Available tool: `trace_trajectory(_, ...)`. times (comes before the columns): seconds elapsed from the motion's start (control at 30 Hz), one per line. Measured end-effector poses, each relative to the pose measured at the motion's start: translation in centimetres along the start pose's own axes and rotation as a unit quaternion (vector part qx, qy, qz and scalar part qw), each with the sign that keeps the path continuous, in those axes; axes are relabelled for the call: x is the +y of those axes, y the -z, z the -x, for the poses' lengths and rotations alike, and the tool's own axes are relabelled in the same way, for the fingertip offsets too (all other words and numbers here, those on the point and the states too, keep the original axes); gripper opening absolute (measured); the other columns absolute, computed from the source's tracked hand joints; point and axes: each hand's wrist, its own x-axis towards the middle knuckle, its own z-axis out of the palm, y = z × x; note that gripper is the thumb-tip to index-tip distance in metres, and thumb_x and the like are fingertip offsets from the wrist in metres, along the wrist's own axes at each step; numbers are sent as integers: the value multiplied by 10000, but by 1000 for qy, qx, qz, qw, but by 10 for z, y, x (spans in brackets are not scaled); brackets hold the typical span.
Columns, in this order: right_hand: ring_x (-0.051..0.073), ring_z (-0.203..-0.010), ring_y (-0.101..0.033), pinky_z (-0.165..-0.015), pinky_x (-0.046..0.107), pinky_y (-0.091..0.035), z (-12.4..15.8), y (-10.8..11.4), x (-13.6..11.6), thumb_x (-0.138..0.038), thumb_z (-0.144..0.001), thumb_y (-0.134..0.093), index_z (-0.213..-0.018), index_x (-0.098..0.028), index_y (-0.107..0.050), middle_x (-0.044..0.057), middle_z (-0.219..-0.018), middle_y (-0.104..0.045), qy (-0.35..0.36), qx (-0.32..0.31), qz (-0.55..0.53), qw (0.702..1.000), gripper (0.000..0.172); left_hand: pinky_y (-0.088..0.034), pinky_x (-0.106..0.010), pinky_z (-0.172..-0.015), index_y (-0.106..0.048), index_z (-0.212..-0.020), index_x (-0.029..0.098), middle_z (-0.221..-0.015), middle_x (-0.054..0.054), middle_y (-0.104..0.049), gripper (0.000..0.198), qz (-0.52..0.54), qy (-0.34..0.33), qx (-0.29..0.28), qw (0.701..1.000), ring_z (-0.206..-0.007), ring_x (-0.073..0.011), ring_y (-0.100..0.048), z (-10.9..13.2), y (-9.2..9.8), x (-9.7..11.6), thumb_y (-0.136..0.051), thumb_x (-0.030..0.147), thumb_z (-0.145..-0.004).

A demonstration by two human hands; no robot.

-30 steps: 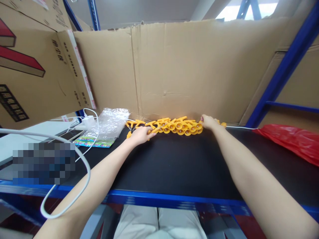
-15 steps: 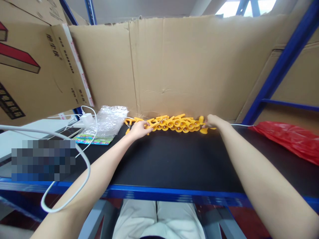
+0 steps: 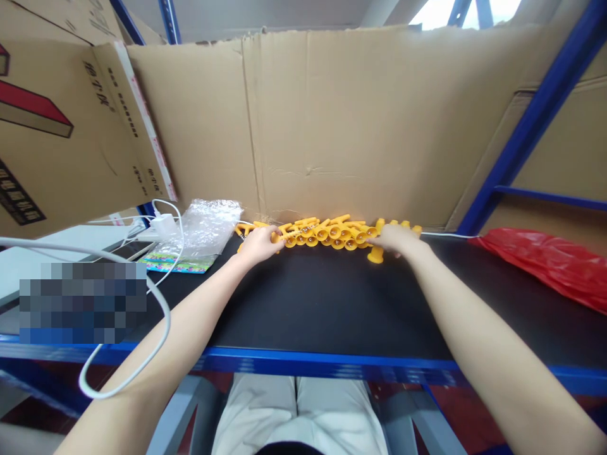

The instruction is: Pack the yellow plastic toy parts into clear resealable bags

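Note:
A low pile of yellow plastic pieces (image 3: 339, 232) with hollow round cup ends and thin stems lies along the foot of the cardboard, several cups facing me. At the pile's left end my left hand (image 3: 258, 245) has its fingers closed on a yellow piece (image 3: 275, 237). A thin beaded chain (image 3: 310, 225) shows among the stems. Over the right end, my right hand (image 3: 401, 239) curls its fingers around a yellow cup-ended piece (image 3: 375, 255), which hangs out in front of the pile. More yellow ends poke up behind this hand. Its fingertips are partly hidden.
Tall cardboard (image 3: 332, 126) walls the back of the black tabletop (image 3: 332, 303). A clear plastic bag (image 3: 208, 224) lies on a colourful printed sheet at left, near a white charger (image 3: 164, 224) and a looping white cable (image 3: 165, 309). A red plastic bag (image 3: 545, 265) rests at right.
My right hand has moved slightly left and toward me, and the cup-ended piece under it came left and forward. More yellow ends now show behind it. My left hand stays nearly in place.

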Motion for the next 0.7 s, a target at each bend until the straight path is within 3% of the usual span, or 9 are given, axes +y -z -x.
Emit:
trace_trajectory(0.1, 273, -636, -629, -635, 422, -458, 5, 1, -12, -618, -739, -518, -848, -136, -617, 161, -764, -625, -18, -69, -25, 997, 505, -360, -241, -550, -641, -955, 205, -703, -26, -643, 328, -25, -6, 2, 1000, -637, -165, -576, 0, 1, -1, -549, 439, -744)
trace_trajectory(0.23, 233, -532, -602, -539, 354, -446, 9, 0, -20, -603, -723, -555, -723, -161, -590, 105, -614, -598, 23, -145, -74, 986, 443, -378, -247, -569, -640, -965, 212, -733, -32, -651, 325, -41, -10, 6, 999, -663, -175, -589, 0, 2, -1, -544, 436, -749)
trace_trajectory(0.33, 195, -519, -581, -531, 311, -428, 11, -4, -24, -541, -693, -617, -637, -171, -539, 57, -544, -563, 59, -165, -73, 982, 382, -372, -245, -562, -635, -963, 216, -740, -30, -653, 319, -46, -13, 7, 999, -671, -178, -592, 0, 4, 0, -539, 434, -751)
trace_trajectory(0.4, 177, -539, -568, -527, 285, -404, 14, -5, -29, -470, -677, -647, -623, -178, -508, 28, -548, -553, 107, -155, -74, 979, 328, -368, -244, -559, -634, -957, 218, -745, -29, -655, 315, -50, -12, 7, 999, -677, -179, -594, 1, 5, 1, -534, 436, -752)
trace_trajectory(0.53, 168, -641, -552, -530, 257, -367, 21, -6, -42, -338, -627, -692, -706, -181, -500, 8, -688, -578, 198, -79, -91, 973, 261, -362, -244, -560, -635, -950, 225, -767, -28, -659, 314, -62, -14, 8, 998, -678, -179, -594, 2, 8, 4, -534, 443, -748)
trace_trajectory(0.7, 190, -778, -591, -675, 299, -448, 20, -12, -53, -286, -682, -676, -878, -175, -567, 43, -855, -634, 259, 2, -164, 952, 251, -367, -249, -577, -637, -959, 228, -769, -26, -660, 303, -70, -27, 9, 997, -690, -182, -598, 3, 9, 6, -535, 423, -750)
